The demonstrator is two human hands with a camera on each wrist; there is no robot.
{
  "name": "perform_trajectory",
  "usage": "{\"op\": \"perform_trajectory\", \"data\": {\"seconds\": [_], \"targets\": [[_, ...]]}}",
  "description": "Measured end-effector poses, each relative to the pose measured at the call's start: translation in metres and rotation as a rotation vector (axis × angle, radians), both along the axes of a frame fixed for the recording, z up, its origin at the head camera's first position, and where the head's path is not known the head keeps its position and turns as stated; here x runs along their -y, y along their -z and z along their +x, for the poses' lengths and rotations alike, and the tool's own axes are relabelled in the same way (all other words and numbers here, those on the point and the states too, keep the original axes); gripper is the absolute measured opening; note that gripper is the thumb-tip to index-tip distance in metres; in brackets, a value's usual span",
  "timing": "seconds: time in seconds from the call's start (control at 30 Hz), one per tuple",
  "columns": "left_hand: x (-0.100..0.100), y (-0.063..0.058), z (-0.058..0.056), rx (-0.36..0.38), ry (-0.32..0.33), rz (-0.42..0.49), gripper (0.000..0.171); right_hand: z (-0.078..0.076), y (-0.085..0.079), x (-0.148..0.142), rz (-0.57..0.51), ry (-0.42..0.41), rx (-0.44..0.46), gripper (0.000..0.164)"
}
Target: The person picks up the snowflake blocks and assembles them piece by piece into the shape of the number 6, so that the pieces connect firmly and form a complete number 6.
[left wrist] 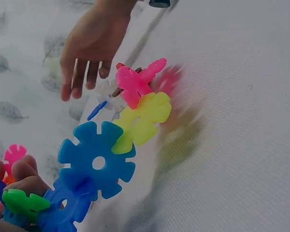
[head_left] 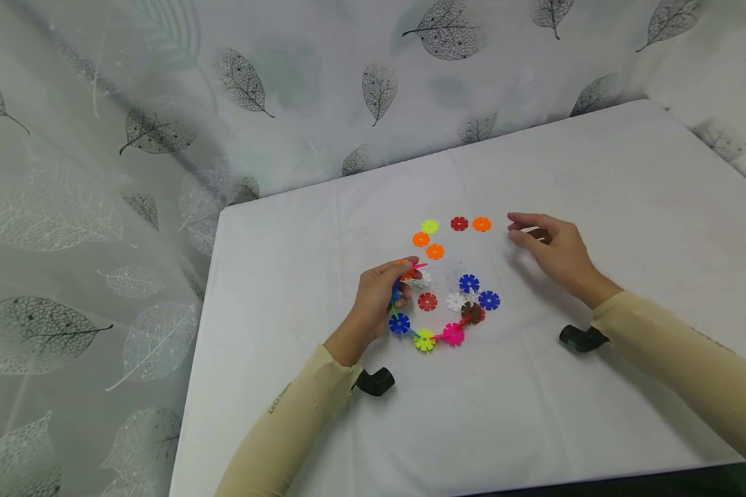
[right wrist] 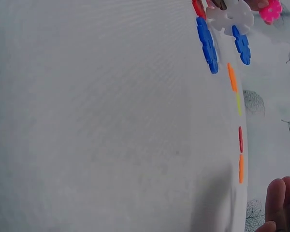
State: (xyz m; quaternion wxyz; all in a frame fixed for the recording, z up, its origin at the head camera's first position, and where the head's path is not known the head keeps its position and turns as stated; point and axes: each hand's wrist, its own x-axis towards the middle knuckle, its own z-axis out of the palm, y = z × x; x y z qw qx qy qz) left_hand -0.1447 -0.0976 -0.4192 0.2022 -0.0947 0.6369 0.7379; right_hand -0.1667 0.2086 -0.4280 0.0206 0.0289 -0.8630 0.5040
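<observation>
My left hand [head_left: 373, 293] pinches one end of a chain of slotted plastic discs, where orange and pink pieces show at the fingertips. From there the linked discs curve down and right: a blue disc [head_left: 399, 324], a yellow disc [head_left: 425, 340], a pink disc [head_left: 454, 335] and a brown disc [head_left: 472, 313]. In the left wrist view a green disc [left wrist: 25, 205] sits close to the fingers. My right hand [head_left: 556, 252] hovers over the table with nothing in it, fingers loosely extended. Nearest to its fingertips lies a loose orange disc [head_left: 481, 224].
Beyond the chain lie a dark red disc [head_left: 459, 223], a yellow-green disc [head_left: 430, 226] and two orange discs [head_left: 435, 251]. A red disc [head_left: 427, 301] lies inside the curve. White cloth covers the table [head_left: 273, 290]; a leaf-patterned curtain [head_left: 311, 83] hangs behind.
</observation>
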Motion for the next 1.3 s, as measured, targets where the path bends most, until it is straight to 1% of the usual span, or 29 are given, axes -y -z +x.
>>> {"op": "perform_trajectory", "data": {"seconds": [0.13, 0.27, 0.43, 0.53, 0.6, 0.67, 0.8, 1.0, 1.13, 1.3], "targets": [[0.001, 0.0, 0.0, 0.006, -0.01, 0.005, 0.037, 0.002, 0.003, -0.003, 0.08, -0.054, 0.049, 0.044], [0.002, 0.001, 0.0, 0.012, -0.014, 0.013, 0.036, 0.003, 0.005, -0.002, 0.156, -0.177, 0.086, 0.038], [0.004, 0.002, -0.001, 0.013, -0.018, 0.032, 0.036, 0.006, 0.006, 0.002, 0.199, -0.336, 0.104, 0.028], [0.004, 0.003, -0.001, 0.015, -0.018, 0.038, 0.036, 0.007, 0.005, 0.004, 0.218, -0.403, 0.104, 0.025], [0.004, 0.004, -0.001, 0.02, -0.02, 0.044, 0.036, 0.008, 0.004, 0.005, 0.248, -0.439, 0.109, 0.027], [0.005, 0.005, -0.001, 0.026, -0.022, 0.049, 0.036, 0.009, 0.005, 0.006, 0.272, -0.46, 0.121, 0.03], [0.005, 0.005, -0.001, 0.031, -0.023, 0.056, 0.036, 0.009, 0.006, 0.009, 0.315, -0.476, 0.138, 0.034], [0.004, 0.005, -0.001, 0.023, -0.024, 0.052, 0.034, 0.01, 0.003, 0.012, 0.343, -0.494, 0.156, 0.029], [0.004, 0.006, -0.001, 0.007, -0.027, 0.045, 0.033, 0.01, -0.002, 0.012, 0.358, -0.522, 0.171, 0.027], [0.004, 0.007, -0.001, -0.029, -0.016, 0.057, 0.036, 0.007, -0.01, 0.009, 0.355, -0.557, 0.204, 0.023]]}}
